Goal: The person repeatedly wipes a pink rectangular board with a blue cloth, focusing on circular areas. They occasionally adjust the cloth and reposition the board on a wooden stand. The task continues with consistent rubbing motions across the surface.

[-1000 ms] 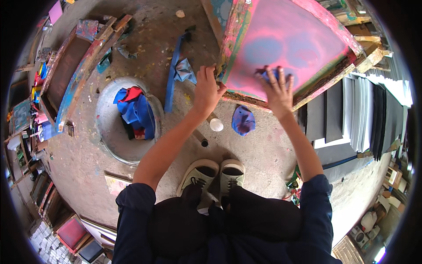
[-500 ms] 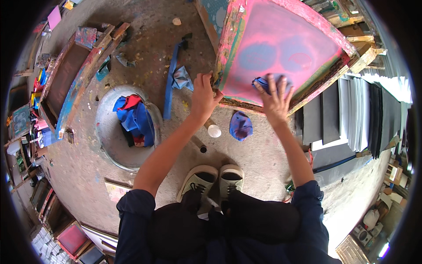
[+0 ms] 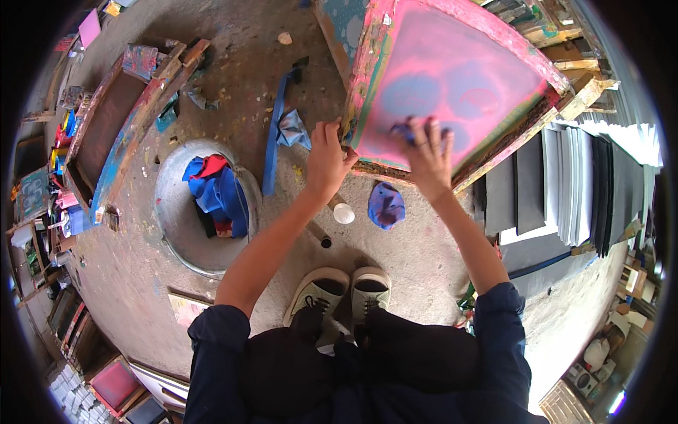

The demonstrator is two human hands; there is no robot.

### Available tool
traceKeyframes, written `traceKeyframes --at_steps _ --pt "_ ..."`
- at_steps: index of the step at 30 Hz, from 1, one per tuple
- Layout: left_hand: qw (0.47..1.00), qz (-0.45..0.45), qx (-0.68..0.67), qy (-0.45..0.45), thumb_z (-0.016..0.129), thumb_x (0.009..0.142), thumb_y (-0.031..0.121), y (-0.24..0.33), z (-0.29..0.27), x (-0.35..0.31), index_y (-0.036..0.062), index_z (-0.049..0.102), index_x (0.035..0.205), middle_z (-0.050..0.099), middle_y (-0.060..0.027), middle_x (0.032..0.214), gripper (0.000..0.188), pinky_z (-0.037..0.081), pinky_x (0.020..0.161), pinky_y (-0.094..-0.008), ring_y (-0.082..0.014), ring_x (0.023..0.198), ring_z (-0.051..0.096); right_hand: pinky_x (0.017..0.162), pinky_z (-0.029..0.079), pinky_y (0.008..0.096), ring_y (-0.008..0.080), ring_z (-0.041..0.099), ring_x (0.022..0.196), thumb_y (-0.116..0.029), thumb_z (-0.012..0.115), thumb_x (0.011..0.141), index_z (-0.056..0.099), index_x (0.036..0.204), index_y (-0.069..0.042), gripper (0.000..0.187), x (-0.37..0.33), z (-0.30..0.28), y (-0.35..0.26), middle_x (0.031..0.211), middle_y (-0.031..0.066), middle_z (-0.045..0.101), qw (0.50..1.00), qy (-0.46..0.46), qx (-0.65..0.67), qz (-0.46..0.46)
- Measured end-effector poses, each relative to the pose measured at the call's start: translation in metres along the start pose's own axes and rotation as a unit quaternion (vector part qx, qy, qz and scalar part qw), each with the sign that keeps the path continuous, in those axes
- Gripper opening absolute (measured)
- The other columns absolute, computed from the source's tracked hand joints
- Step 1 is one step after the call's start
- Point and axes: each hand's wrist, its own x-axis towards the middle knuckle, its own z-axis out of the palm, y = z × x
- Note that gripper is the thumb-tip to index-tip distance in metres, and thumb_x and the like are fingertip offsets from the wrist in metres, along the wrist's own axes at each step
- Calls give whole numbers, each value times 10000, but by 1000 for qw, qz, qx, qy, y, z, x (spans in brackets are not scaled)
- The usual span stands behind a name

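A screen-printing frame [image 3: 364,74] with a wooden, paint-crusted border leans in front of me. Its mesh [image 3: 441,53] is smeared pink, with several blue-grey round patches. My left hand [image 3: 327,159] is closed on the frame's near left corner, fingers over the edge. Low on the mesh, my right hand [image 3: 429,157] presses a small dark blue rag [image 3: 403,132], mostly covered by the slightly blurred, spread fingers. A stained blue-purple cloth [image 3: 387,205] lies on the floor just below the frame.
At left stands a round metal basin [image 3: 173,237] with blue and red cloths [image 3: 219,194]. Beyond it another frame [image 3: 106,134] rests on the floor. A blue strip [image 3: 274,145] and a tube [image 3: 342,210] lie near my left arm. Stacked sheets [image 3: 565,187] are at right.
My right hand has slid a little left across the mesh with the rag. My left hand keeps its hold on the frame's corner.
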Motion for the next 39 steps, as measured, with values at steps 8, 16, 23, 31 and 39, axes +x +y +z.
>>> traceKeyframes --at_steps 8,16,23,31,39 --pt "1000 -2 10 -8 702 654 77 -2 0 1 -31 399 1151 432 -177 993 592 497 694 -403 -353 930 485 1097 163 558 195 123 1397 -161 641 714 652 1083 -316 400 8 4 -2 1495 -47 214 997 -24 33 -72" --pt "1000 10 -2 -11 704 647 71 0 2 1 -22 398 1161 431 -181 994 606 483 714 -417 -364 928 480 1073 177 588 188 181 1384 -217 599 773 631 1114 -281 348 10 -1 5 1497 -70 210 966 -162 -25 -202" --pt "1000 2 6 -13 699 654 67 -2 1 1 -35 394 1161 424 -189 991 600 469 735 -426 -371 920 478 1090 171 568 212 172 1387 -82 571 785 501 1279 -345 564 10 -2 -8 1502 -51 188 958 -208 6 -198" --pt "1000 17 0 -7 707 670 83 -2 3 1 -32 403 1144 428 -185 984 574 472 735 -416 -361 910 485 1091 164 574 220 133 1396 -117 606 781 561 1204 -350 486 -32 14 11 1510 -35 165 992 -98 37 -75" --pt "1000 9 6 -7 717 672 93 3 2 3 -35 401 1139 427 -186 979 578 484 698 -412 -365 911 487 1086 177 585 281 147 1390 -103 633 777 656 1062 -278 335 -31 17 27 1514 -21 157 986 -64 17 -154"
